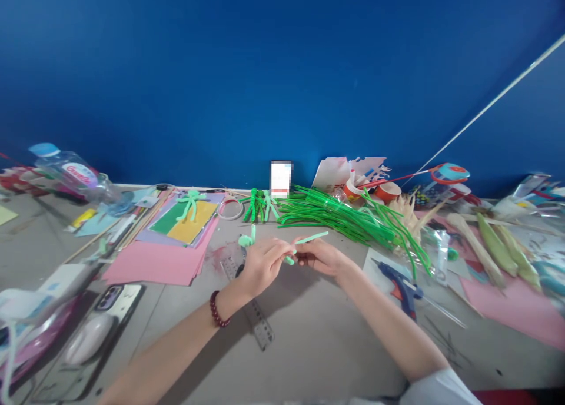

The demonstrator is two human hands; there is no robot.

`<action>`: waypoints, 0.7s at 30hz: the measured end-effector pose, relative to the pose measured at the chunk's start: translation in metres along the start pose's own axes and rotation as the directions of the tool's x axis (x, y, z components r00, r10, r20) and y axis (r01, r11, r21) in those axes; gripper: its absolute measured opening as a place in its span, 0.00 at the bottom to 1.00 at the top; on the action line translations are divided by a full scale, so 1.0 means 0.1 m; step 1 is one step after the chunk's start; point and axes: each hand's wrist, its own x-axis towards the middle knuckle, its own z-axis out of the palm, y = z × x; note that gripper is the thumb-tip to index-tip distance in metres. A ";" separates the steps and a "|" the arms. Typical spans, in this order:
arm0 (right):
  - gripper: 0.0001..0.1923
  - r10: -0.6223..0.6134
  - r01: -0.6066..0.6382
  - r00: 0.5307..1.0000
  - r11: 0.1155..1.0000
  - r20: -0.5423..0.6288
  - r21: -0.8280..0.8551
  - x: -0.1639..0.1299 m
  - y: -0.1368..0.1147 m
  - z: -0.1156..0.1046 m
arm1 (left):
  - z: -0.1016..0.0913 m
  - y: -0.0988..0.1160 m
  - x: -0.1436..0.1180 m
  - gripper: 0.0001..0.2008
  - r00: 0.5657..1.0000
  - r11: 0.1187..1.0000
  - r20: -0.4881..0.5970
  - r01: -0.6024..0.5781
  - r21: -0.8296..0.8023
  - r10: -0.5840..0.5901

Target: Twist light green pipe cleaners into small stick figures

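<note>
My left hand, with a dark red bead bracelet at its wrist, is closed on a light green pipe-cleaner figure. A round coiled part and a bent limb stick out to the left of that hand. My right hand meets it at the fingertips and pinches a light green pipe cleaner, whose free end points up to the right. Where the pieces join is hidden between my fingers. Below my hands lies a clear ruler, partly covered by my left hand.
Behind my hands lie green pipe cleaners and several finished-looking green figures. Another light green figure rests on coloured paper over pink sheets. A glue gun is at right; a phone and a bottle at left.
</note>
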 end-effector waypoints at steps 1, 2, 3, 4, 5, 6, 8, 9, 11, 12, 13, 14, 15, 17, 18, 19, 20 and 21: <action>0.10 -0.015 0.015 1.000 1.000 -0.006 -0.024 0.00 -0.01 0.00 | 0.00 0.00 0.00 0.09 1.000 1.000 0.021 -0.022 0.017 0.022; 0.10 -0.034 0.033 0.999 0.998 -0.019 -0.046 -0.01 -0.01 0.00 | 0.01 0.00 0.00 0.10 0.998 0.998 0.041 -0.042 0.040 0.041; 0.11 -0.058 0.055 0.997 0.996 -0.041 -0.066 -0.01 -0.02 0.00 | 0.02 -0.01 0.00 0.11 0.997 0.996 0.055 -0.059 0.065 0.056; 0.11 -0.094 0.088 0.993 0.992 -0.073 -0.087 -0.01 -0.02 0.01 | 0.02 -0.01 0.00 0.11 0.996 0.994 0.060 -0.070 0.089 0.065; 0.11 -0.141 0.129 0.984 0.985 -0.108 -0.111 -0.01 -0.03 0.02 | 0.03 -0.02 -0.01 0.11 0.996 0.991 0.059 -0.072 0.110 0.066; 0.11 -0.196 0.176 0.970 0.974 -0.145 -0.140 -0.01 -0.03 0.04 | 0.04 -0.03 -0.01 0.11 0.997 0.990 0.050 -0.064 0.129 0.058; 0.10 -0.300 0.259 0.931 0.944 -0.208 -0.204 -0.01 -0.02 0.08 | 0.06 -0.05 -0.03 0.10 1.000 0.987 0.020 -0.015 0.162 0.011; 0.09 -0.337 0.285 0.913 0.930 -0.230 -0.231 -0.01 -0.01 0.10 | 0.06 -0.06 -0.05 0.10 1.000 0.984 0.003 0.024 0.174 -0.025; 0.09 -0.385 0.316 0.890 0.908 -0.246 -0.277 -0.02 0.02 0.15 | 0.07 -0.09 -0.07 0.08 0.993 0.977 -0.039 0.117 0.179 -0.111; 0.09 -0.407 0.330 0.879 0.895 -0.247 -0.298 -0.03 0.03 0.17 | 0.07 -0.09 -0.08 0.08 0.986 0.971 -0.063 0.165 0.171 -0.157; 0.09 -0.431 0.347 0.869 0.881 -0.242 -0.322 -0.03 0.04 0.18 | 0.07 -0.10 -0.08 0.07 0.976 0.965 -0.083 0.212 0.156 -0.201; 0.08 -0.459 0.367 0.857 0.863 -0.233 -0.347 -0.03 0.06 0.20 | 0.07 -0.10 -0.08 0.07 0.964 0.957 -0.094 0.258 0.134 -0.247; 0.08 -0.485 0.387 0.845 0.845 -0.223 -0.370 -0.03 0.07 0.21 | 0.06 -0.09 -0.08 0.08 0.951 0.947 -0.091 0.303 0.104 -0.295; 0.08 -0.528 0.424 0.825 0.814 -0.202 -0.397 -0.03 0.09 0.22 | 0.05 -0.06 -0.05 0.09 0.917 0.918 -0.056 0.396 0.004 -0.395; 0.08 -0.544 0.443 0.818 0.803 -0.188 -0.399 -0.02 0.10 0.22 | 0.04 -0.04 -0.03 0.09 0.895 0.895 -0.039 0.442 -0.065 -0.445; 0.08 -0.560 0.463 0.810 0.794 -0.175 -0.395 -0.01 0.11 0.23 | 0.03 -0.03 -0.01 0.10 0.870 0.863 -0.025 0.485 -0.143 -0.493; 0.07 -0.574 0.482 0.802 0.784 -0.163 -0.391 0.00 0.13 0.23 | 0.03 -0.01 0.02 0.10 0.842 0.822 -0.017 0.522 -0.227 -0.540; 0.07 -0.589 0.500 0.794 0.774 -0.150 -0.389 0.01 0.14 0.23 | 0.02 0.00 0.04 0.10 0.812 0.773 -0.008 0.553 -0.312 -0.584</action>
